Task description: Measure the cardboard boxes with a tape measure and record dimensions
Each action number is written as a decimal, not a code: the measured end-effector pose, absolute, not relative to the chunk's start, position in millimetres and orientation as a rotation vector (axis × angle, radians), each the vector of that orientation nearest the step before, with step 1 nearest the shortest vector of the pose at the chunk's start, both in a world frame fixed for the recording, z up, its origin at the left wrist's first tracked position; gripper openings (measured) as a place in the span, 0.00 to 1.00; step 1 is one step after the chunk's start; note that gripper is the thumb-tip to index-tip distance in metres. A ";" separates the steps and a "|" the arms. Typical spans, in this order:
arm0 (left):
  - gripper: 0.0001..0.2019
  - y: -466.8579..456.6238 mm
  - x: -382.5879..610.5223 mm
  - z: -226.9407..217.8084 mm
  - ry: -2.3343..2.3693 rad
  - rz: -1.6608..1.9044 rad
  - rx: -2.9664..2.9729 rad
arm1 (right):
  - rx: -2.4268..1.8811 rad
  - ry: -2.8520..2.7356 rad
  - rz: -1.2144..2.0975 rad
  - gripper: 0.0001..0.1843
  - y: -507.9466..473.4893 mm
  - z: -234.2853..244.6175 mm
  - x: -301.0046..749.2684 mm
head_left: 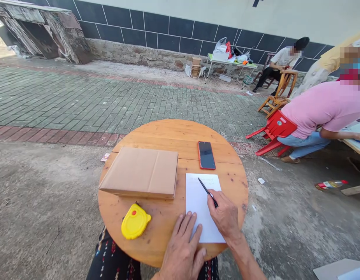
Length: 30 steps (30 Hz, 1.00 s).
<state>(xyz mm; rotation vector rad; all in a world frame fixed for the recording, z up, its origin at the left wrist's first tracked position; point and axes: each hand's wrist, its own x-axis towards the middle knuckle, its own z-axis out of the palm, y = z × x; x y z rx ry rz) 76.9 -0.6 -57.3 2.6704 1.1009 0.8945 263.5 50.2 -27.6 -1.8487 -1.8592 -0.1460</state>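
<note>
A white sheet of paper [201, 198] lies on the near right part of a small round wooden table [168, 136]. My right hand [225, 216] rests on the sheet and grips a black pen [206, 190], whose tip points up toward the top of the page. My left hand [182, 247] lies flat with fingers spread, pressing the sheet's lower left corner. A flat brown cardboard box [140, 171] lies left of the paper. A yellow tape measure [135, 222] sits near the table's front edge. A phone with a red case [206, 154] lies beyond the paper.
A person in a pink shirt [320, 107] sits on a tipped red plastic chair [274, 130] at the right, bent over another table. Farther back, another person sits by a green folding table [230, 62] with bags. Paved brick ground lies beyond.
</note>
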 end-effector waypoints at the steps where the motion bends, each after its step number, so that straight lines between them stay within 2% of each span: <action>1: 0.21 -0.6 76.9 -56.6 1.105 0.890 2.670 | -1.861 -1.867 -0.137 0.15 50.1 -27.7 264.6; 18: 0.19 -3.0 78.1 -55.3 1.129 0.875 2.662 | -2.007 -1.810 -0.179 0.16 38.0 -30.2 291.2; 24: 0.23 -4.6 74.7 -54.6 1.096 0.702 2.725 | -1.996 -1.752 -0.177 0.16 35.6 -23.3 299.2; 30: 0.21 -5.4 76.3 -54.7 1.128 0.750 2.683 | -2.066 -1.764 -0.187 0.17 41.9 -27.0 308.6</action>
